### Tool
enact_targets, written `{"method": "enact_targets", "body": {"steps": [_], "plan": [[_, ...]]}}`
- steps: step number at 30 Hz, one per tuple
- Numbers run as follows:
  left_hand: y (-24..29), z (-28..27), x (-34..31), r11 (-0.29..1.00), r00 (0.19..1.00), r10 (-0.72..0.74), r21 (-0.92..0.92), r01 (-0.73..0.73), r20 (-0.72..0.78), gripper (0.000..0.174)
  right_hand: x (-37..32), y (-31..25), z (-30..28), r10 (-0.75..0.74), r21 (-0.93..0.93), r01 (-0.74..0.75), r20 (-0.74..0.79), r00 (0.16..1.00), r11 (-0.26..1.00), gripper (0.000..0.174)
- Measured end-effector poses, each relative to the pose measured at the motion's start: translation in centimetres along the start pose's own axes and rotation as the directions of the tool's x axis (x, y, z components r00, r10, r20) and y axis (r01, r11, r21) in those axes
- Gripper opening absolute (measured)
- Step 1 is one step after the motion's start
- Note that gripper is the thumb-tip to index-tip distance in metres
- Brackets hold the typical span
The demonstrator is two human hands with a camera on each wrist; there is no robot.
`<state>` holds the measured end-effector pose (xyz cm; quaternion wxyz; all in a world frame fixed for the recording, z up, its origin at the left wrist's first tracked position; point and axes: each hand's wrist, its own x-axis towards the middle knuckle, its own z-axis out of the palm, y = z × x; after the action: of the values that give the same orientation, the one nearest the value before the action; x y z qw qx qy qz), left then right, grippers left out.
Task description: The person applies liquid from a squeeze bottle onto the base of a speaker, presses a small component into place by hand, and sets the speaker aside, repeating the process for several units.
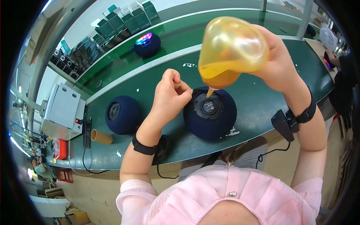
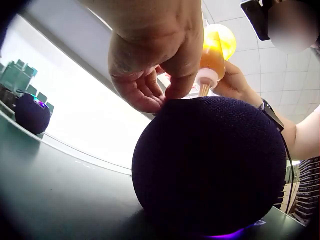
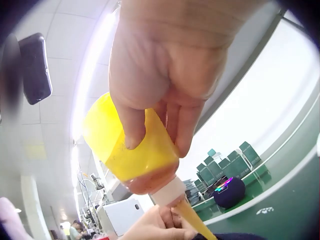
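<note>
A round navy fabric-covered speaker sits on the green bench with its black round base piece facing up. My right hand grips an upturned clear squeeze bottle of amber-yellow liquid. The nozzle points down at the speaker's black part; in the right wrist view the white collar shows above it. With thumb and forefinger, my left hand pinches a thin dark edge at the speaker's upper left rim. Whether that edge is fabric or a black flap, I cannot tell.
Another navy speaker lies to the left, beside a cardboard tube and a grey-white machine. A lit speaker and green boxes stand behind the bench's raised white edge. Another person's hand shows at far right.
</note>
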<state>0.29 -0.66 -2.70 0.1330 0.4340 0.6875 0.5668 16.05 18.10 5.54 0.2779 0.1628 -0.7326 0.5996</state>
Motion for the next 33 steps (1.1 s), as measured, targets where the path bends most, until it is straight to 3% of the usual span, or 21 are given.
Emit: {"method": "enact_targets", "body": {"steps": [5, 7, 11, 13, 17, 22, 26, 30, 33], "plan": [[0.3, 0.1, 0.1, 0.999, 0.999, -0.027, -0.045, 0.028, 0.018, 0.033, -1.9, 1.7, 0.5, -0.007, -0.005, 0.007, -0.120, 0.993, 1.000, 0.049], [0.3, 0.2, 0.1, 0.998, 1.000, -0.018, -0.065, 0.019, 0.019, 0.033, -2.4, 2.7, 0.9, 0.074, 0.177, -0.029, -0.253, 0.965, 0.984, 0.047], [0.2, 0.1, 0.0, 0.994, 1.000, -0.014, -0.106, 0.016, 0.024, 0.033, -3.2, 4.0, 1.3, 0.084, 0.216, -0.003, -0.368, 0.926, 0.976, 0.044], [0.2, 0.0, 0.0, 0.992, 0.999, -0.030, -0.122, 0.035, 0.041, 0.034, -3.6, 3.8, 1.5, 0.277, 0.374, -0.109, -0.432, 0.858, 0.921, 0.041], [0.2, -0.1, 0.1, 0.993, 0.997, -0.034, -0.115, 0.041, 0.065, 0.035, -3.8, 4.3, 1.5, 0.295, 0.360, -0.126, -0.466, 0.834, 0.924, 0.041], [0.5, -0.1, 0.0, 0.995, 0.998, -0.027, -0.097, 0.033, 0.064, 0.034, -3.7, 4.7, 1.6, 0.163, 0.250, -0.046, -0.471, 0.867, 0.967, 0.041], [0.6, -0.2, 0.0, 0.997, 0.997, -0.020, -0.073, 0.025, 0.068, 0.034, -3.6, 4.7, 1.6, 0.195, 0.250, -0.079, -0.481, 0.855, 0.965, 0.042], [0.6, -0.1, 0.0, 0.995, 0.997, -0.023, -0.095, 0.030, 0.074, 0.033, -4.6, 3.5, 2.4, 0.221, 0.212, -0.122, -0.549, 0.806, 0.970, 0.044], [0.7, 0.0, -0.1, 1.000, 0.998, 0.003, -0.013, -0.003, 0.056, 0.031, -6.2, 2.8, 3.4, 0.190, 0.124, -0.144, -0.615, 0.766, 0.982, 0.046]]}}
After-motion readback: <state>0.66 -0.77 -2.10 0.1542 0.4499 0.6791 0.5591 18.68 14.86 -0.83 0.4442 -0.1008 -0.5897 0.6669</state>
